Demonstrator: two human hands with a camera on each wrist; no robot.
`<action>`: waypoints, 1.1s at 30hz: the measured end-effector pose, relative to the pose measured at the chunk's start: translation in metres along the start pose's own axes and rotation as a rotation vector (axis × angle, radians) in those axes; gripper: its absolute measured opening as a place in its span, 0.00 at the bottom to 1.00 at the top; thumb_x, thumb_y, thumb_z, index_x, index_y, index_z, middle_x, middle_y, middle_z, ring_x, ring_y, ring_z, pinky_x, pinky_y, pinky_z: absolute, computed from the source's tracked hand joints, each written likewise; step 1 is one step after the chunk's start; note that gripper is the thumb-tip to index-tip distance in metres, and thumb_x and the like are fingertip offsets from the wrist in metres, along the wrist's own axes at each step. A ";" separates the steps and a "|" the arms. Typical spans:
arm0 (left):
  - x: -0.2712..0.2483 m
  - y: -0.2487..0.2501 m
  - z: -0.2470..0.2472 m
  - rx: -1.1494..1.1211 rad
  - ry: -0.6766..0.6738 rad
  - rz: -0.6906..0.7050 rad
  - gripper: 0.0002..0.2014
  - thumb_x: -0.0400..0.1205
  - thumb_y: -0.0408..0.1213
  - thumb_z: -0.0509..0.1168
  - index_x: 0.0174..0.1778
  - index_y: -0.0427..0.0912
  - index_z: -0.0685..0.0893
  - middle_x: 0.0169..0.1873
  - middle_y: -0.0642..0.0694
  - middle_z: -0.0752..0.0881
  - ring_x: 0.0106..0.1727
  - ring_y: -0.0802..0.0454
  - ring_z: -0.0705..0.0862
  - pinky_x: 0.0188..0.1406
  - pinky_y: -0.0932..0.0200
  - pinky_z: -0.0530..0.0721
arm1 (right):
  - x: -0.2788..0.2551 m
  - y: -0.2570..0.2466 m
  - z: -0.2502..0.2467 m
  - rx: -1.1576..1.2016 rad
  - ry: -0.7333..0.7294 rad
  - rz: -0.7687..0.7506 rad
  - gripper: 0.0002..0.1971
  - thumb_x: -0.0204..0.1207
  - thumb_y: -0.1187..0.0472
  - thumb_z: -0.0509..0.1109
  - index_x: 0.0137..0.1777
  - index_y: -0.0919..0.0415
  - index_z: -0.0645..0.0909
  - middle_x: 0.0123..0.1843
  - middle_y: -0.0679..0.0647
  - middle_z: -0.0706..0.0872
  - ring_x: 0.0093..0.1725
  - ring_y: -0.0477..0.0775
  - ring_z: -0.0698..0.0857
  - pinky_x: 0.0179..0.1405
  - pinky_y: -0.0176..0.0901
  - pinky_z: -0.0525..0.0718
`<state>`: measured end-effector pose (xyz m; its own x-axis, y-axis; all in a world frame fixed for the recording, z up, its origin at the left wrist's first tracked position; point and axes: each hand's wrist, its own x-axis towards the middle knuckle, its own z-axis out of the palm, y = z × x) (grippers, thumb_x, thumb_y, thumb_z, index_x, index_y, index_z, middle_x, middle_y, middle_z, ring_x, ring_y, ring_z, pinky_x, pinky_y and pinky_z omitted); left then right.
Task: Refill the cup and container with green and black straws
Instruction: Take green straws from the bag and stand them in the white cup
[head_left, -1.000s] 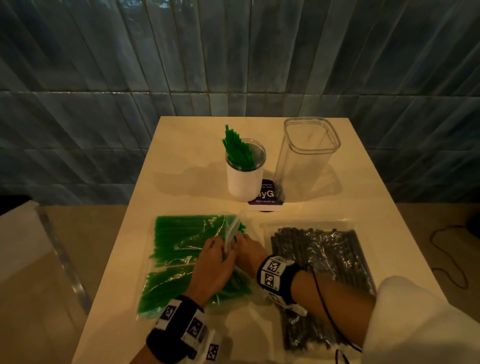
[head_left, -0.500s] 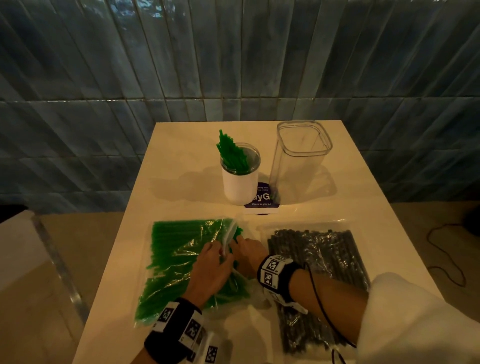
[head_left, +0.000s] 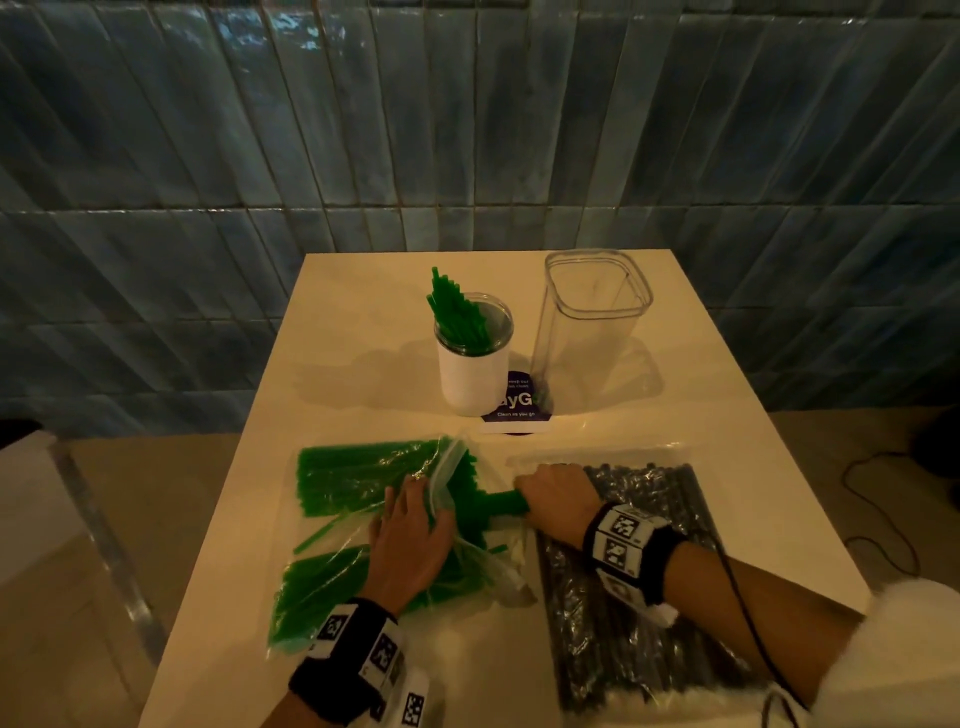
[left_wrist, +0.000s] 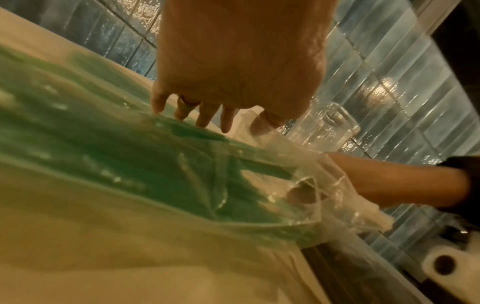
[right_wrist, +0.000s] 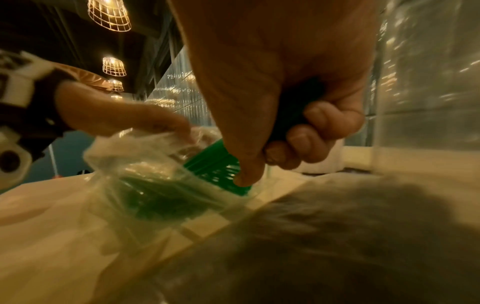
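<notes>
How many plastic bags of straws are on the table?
2: the bag of green straws on the left, under the left hand, and the bag of black straws on the right, under the right forearm.

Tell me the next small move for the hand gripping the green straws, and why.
Probably draw the bundle of green straws fully clear of the bag, then carry it toward the cup. The right hand grips one end while the rest lies inside the bag's mouth, which the left hand holds down. The cup has room.

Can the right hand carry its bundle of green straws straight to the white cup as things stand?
Probably yes: the right hand grips the green straws, and bare table lies between it and the cup.
</notes>
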<state>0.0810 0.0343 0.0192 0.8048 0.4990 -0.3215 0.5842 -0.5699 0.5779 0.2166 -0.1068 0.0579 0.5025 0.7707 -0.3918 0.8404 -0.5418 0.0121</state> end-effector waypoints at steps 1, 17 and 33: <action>0.000 -0.002 0.001 0.031 -0.055 -0.015 0.26 0.87 0.51 0.42 0.80 0.46 0.53 0.82 0.44 0.52 0.82 0.41 0.48 0.78 0.34 0.44 | -0.008 0.011 -0.003 -0.006 -0.009 0.025 0.14 0.83 0.53 0.60 0.61 0.59 0.79 0.57 0.58 0.85 0.56 0.58 0.84 0.55 0.48 0.78; 0.005 0.041 -0.004 0.198 0.401 0.439 0.48 0.67 0.67 0.66 0.78 0.48 0.56 0.80 0.38 0.55 0.82 0.39 0.47 0.77 0.40 0.44 | -0.087 0.047 -0.105 -0.112 0.001 0.236 0.22 0.77 0.46 0.67 0.69 0.54 0.74 0.62 0.56 0.80 0.60 0.56 0.82 0.56 0.46 0.77; 0.003 0.062 -0.018 -0.484 0.309 0.268 0.14 0.76 0.32 0.71 0.30 0.54 0.79 0.20 0.53 0.80 0.21 0.61 0.78 0.22 0.68 0.76 | -0.073 -0.036 -0.120 1.032 1.269 -0.201 0.20 0.70 0.40 0.71 0.58 0.47 0.75 0.57 0.43 0.81 0.61 0.39 0.79 0.59 0.29 0.78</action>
<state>0.1172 0.0123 0.0677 0.8066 0.5867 0.0715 0.1943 -0.3776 0.9053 0.1741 -0.1035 0.1964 0.6803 0.3355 0.6517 0.6881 0.0141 -0.7255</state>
